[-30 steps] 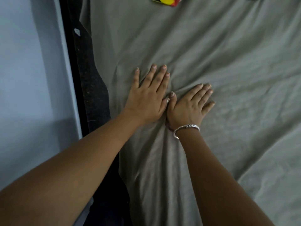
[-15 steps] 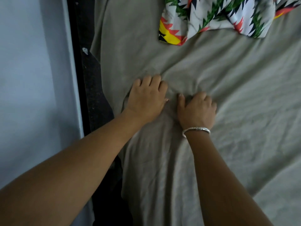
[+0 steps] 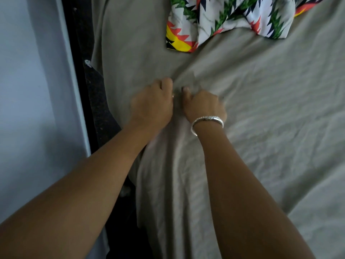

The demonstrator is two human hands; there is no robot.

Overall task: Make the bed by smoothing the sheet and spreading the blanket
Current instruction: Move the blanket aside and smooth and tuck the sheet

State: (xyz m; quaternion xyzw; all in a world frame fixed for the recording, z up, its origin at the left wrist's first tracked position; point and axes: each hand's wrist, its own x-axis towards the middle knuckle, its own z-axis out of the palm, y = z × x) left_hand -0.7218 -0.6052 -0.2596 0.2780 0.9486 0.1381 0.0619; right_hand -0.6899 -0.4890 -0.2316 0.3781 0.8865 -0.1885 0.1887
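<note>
Sheet (image 3: 242, 118): matt grey-green cloth, creased. Blanket (image 3: 224, 17): smooth printed cloth. Bracelet (image 3: 207, 120): shiny metal.

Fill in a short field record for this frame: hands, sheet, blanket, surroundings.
left hand: fingers curled into the grey-green fabric sheet near its wall-side edge
right hand: fingers curled into the sheet beside the left hand; silver metal bracelet on wrist
creases: many, with a ridge between the hands
to spread: multicoloured zigzag-patterned blanket, bunched at far end
surroundings: pale grey wall at left
</note>
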